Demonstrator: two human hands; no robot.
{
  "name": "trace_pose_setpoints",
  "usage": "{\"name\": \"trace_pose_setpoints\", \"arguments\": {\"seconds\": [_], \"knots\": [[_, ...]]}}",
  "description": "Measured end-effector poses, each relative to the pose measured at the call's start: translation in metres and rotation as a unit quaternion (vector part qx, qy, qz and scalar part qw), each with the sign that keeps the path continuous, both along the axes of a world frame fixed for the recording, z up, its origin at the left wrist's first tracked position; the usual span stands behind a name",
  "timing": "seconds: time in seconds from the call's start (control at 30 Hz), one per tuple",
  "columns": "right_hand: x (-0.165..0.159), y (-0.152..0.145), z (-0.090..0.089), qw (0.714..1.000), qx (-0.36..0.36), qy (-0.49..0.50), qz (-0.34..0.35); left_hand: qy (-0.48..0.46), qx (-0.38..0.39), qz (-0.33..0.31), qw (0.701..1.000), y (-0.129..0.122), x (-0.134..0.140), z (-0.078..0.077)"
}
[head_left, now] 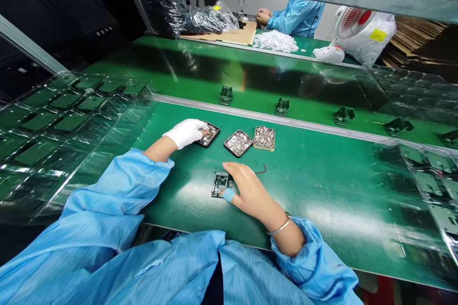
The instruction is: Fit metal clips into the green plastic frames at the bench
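My left hand [186, 133], in a white glove with bare fingertips, reaches into a small black tray [211, 134] of tiny metal parts. Its fingertips are pinched together; whatever they hold is too small to make out. My right hand [250, 190] is bare, with blue tape round the thumb. Its thumb and forefinger close around the near and far sides of a green circuit board [221, 183] resting on the table. A thin L-shaped hex key [264, 169] lies beyond the right hand, partly hidden by it.
Two more trays of metal parts, one black-rimmed [238, 143] and one yellowish [265, 138], stand mid-table. Behind a metal rail [250, 116], several board assemblies [282, 106] stand in a row. Clear plastic trays [71, 121] flank both sides. Across sit a fan [352, 23] and a co-worker's blue sleeve [296, 16].
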State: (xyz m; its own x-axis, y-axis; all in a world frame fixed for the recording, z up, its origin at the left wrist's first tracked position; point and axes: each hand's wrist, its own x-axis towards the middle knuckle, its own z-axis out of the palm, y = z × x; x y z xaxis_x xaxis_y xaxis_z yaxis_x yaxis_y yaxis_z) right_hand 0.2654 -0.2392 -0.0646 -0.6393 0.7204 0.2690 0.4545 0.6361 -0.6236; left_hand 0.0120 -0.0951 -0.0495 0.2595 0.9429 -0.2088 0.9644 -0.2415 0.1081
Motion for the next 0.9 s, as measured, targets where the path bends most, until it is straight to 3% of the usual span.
{"name": "trace_pose_setpoints", "arguments": {"seconds": [0.17,0.6,0.73,0.9], "knots": [[0.000,0.001,-0.002,1.000,0.013,0.002,-0.005,0.051,0.025,-0.001,0.998,-0.005,0.006,0.000],[-0.001,0.002,-0.003,0.999,0.031,0.011,-0.016,0.037,0.043,0.032,0.998,-0.008,0.010,0.001],[-0.001,0.002,-0.003,0.999,0.032,0.013,-0.016,-0.140,0.049,0.078,0.986,-0.005,-0.005,-0.002],[0.000,0.002,-0.004,0.998,0.025,0.048,-0.037,-0.361,0.062,0.144,0.919,-0.020,-0.009,-0.002]]}}
